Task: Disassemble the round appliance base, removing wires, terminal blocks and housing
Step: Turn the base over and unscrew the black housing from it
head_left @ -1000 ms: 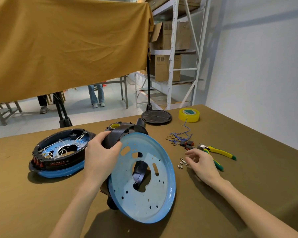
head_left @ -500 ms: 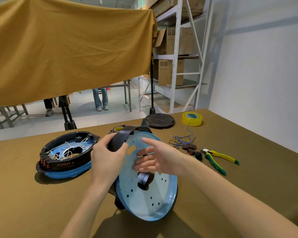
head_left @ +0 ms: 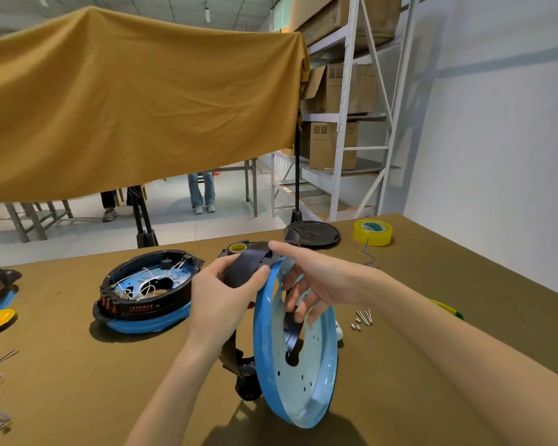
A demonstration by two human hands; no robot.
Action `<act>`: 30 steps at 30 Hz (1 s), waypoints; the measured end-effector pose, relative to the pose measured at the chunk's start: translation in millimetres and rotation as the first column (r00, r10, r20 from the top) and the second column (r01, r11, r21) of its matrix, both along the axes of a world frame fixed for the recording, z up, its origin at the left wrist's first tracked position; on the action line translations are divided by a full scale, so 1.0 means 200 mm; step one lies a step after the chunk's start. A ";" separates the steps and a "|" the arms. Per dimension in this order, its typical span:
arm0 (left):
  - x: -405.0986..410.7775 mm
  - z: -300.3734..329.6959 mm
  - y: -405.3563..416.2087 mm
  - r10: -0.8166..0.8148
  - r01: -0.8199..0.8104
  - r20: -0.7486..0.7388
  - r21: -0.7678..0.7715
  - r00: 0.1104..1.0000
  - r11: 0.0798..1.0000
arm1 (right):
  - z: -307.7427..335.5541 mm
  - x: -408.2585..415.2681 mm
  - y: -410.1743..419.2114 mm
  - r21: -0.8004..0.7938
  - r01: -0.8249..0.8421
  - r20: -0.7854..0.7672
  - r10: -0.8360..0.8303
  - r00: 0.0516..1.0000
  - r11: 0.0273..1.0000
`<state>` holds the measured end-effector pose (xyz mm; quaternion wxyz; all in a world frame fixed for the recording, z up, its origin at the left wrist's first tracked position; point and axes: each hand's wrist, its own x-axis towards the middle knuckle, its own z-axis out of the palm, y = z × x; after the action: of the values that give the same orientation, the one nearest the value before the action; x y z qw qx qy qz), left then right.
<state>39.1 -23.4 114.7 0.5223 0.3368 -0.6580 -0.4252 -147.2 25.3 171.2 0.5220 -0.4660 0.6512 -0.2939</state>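
Round appliance base [head_left: 295,346] stands on edge at the table's [head_left: 62,397] middle, apparently wire-free, its black housing [head_left: 244,272] not yet off. Left hand [head_left: 221,300] clamps that housing's upper arc; right hand [head_left: 316,281] hooks fingers through the blue plate (thumb on the rim). A second, wired base [head_left: 147,292] waits at left, screws [head_left: 363,318] lie right. A second ago the right hand was beside those screws.

blue plate [head_left: 306,394], black housing [head_left: 245,268], yellow tape [head_left: 373,232]
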 end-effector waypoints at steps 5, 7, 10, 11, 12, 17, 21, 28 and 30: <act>-0.04 0.00 0.04 -0.039 0.039 -0.026 -0.010 0.999 0.999 | 0.07 -0.01 0.05 -0.130 -0.055 -0.057 0.048 0.997 0.990; -0.05 0.00 0.05 -0.013 0.012 -0.038 -0.025 0.999 1.000 | 0.08 -0.02 0.08 -0.186 -0.125 -0.017 0.124 0.992 0.975; -0.03 0.00 0.05 0.031 -0.033 -0.083 -0.027 0.996 0.999 | 0.10 -0.04 0.12 -0.219 -0.177 0.040 0.191 0.981 0.959; -0.01 0.00 0.05 0.042 -0.046 -0.095 -0.040 0.995 0.998 | 0.12 -0.06 0.13 -0.220 -0.170 0.055 0.186 0.981 0.961; 0.02 0.00 0.04 0.057 -0.064 -0.101 -0.064 0.993 0.996 | 0.14 -0.08 0.15 -0.230 -0.167 0.055 0.184 0.981 0.959; 0.18 0.01 0.00 0.179 -0.191 -0.087 -0.157 0.980 0.969 | 0.27 -0.18 0.20 -0.355 -0.194 -0.224 0.119 0.967 0.915; 0.23 -0.03 -0.02 0.231 -0.239 -0.061 -0.191 0.971 0.952 | 0.20 -0.22 0.13 -0.468 -0.164 -0.241 0.053 0.969 0.868; 0.24 -0.13 -0.03 0.319 -0.328 -0.078 -0.173 0.945 0.929 | -0.27 -0.29 -0.02 -0.491 0.236 0.391 -0.030 0.920 0.839; 0.23 -0.15 -0.04 0.332 -0.341 -0.079 -0.172 0.940 0.924 | -0.41 -0.29 -0.05 -0.390 0.354 0.620 -0.042 0.783 0.850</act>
<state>85.7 -31.8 84.6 0.6321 0.3848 -0.6137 -0.2751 -205.2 14.4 89.2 0.5284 -0.3933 0.4073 -0.6325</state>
